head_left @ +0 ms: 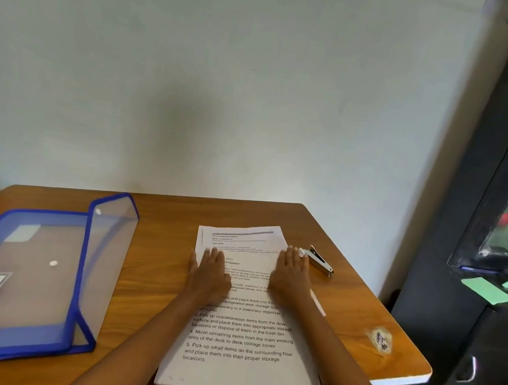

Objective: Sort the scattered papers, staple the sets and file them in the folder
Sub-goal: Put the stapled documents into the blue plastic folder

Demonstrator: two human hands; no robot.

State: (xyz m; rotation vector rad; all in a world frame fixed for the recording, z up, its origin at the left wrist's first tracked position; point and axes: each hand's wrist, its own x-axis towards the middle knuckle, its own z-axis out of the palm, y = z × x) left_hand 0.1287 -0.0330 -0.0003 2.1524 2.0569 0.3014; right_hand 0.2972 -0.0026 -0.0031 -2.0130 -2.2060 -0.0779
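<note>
A stack of printed white papers (238, 352) lies on the wooden desk (152, 262), with another sheet (241, 236) sticking out at its far end. My left hand (210, 271) and my right hand (292, 275) rest flat on the stack, palms down, fingers together, gripping nothing. A small metal stapler (318, 259) lies just right of my right hand's fingertips. The blue-edged translucent folder (26, 264) lies open on the left of the desk, its flap standing up.
A small plastic-wrapped item (381, 340) sits near the desk's right edge. A dark cabinet (472, 332) with green papers (488, 290) on it stands to the right. The wall runs just behind the desk.
</note>
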